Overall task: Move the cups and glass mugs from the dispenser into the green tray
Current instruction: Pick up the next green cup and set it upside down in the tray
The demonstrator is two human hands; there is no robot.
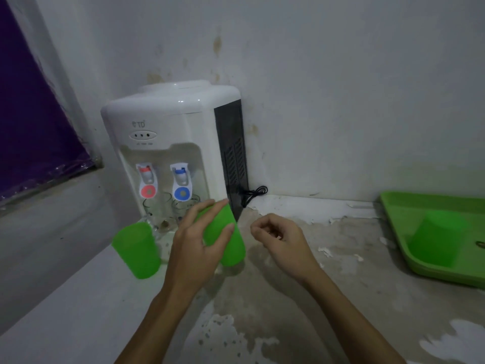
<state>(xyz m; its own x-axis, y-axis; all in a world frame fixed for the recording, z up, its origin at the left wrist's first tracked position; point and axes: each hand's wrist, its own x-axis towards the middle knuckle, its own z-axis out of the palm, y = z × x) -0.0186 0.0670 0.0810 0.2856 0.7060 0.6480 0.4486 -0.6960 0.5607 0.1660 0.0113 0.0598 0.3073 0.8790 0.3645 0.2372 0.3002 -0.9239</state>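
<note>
one cup (438,241) already in tray (430,274). left hand (195,246) clamped on cup two (228,239) near dispenser (168,137); right hand (279,239) loosely curled, empty. next: carry right to tray. third cup (136,249), mugs (157,208) wait.

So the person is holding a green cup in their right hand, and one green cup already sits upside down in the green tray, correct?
Not quite. The head view shows the left hand holding the green cup; the right hand is loosely curled and holds nothing. The rest stands: one green cup already sits upside down in the green tray.
</note>
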